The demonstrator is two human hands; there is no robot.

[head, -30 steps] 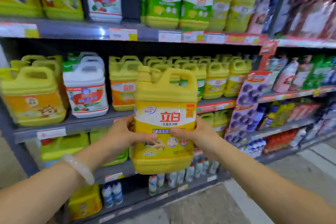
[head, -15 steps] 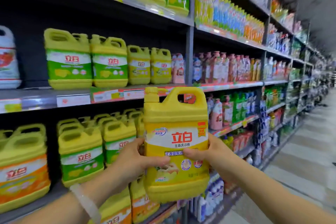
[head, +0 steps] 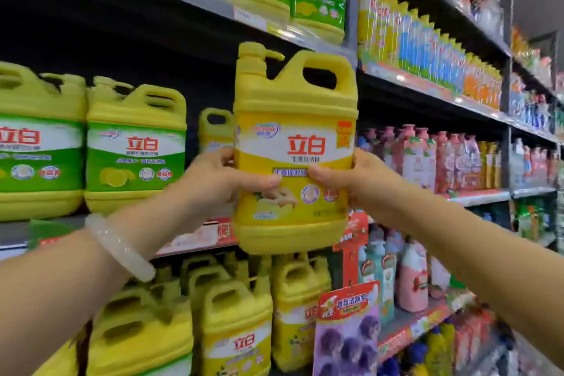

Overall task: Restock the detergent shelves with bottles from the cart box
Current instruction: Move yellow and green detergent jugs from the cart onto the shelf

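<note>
Head view: yellow detergent jug point(head: 294, 149) is held upright in front of the shelf gap, fingers of left hand point(head: 213, 183) and right hand point(head: 360, 183) curled round its sides, thumbs on the label. Green-label jugs point(head: 135, 146) sit left of the fingers. Risk: base may catch the shelf edge point(head: 195, 235) and tip.

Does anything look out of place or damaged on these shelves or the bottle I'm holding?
Nothing stands out. The yellow bottle is upright and intact, held by the left hand and right hand. The green-label jugs stand straight on their shelf; no spills show.
</note>
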